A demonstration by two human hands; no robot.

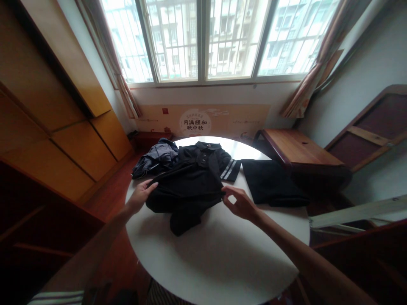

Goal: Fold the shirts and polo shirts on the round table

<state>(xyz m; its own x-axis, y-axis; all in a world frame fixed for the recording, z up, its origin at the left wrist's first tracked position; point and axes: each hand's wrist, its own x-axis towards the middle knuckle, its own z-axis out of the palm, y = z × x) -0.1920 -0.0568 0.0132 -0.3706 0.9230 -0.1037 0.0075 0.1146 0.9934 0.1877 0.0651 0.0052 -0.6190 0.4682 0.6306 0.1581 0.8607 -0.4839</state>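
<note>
A black collared shirt (pixel 184 182) with white stripes on one sleeve lies partly on a round white table (pixel 229 254), its collar toward the window. My left hand (pixel 141 195) pinches the shirt's left edge between thumb and fingers. On the other side, my right hand (pixel 238 202) grips the right edge between thumb and fingertips. Between my hands the near part of the shirt is lifted, and a dark fold hangs down toward the tabletop.
A folded black cloth (pixel 273 184) lies at the table's right. Crumpled grey-blue clothing (pixel 159 156) sits at the back left. Beyond the table stand a low wooden table (pixel 302 146) on the right and wooden cabinets (pixel 73 97) on the left. Windows (pixel 203 42) are ahead.
</note>
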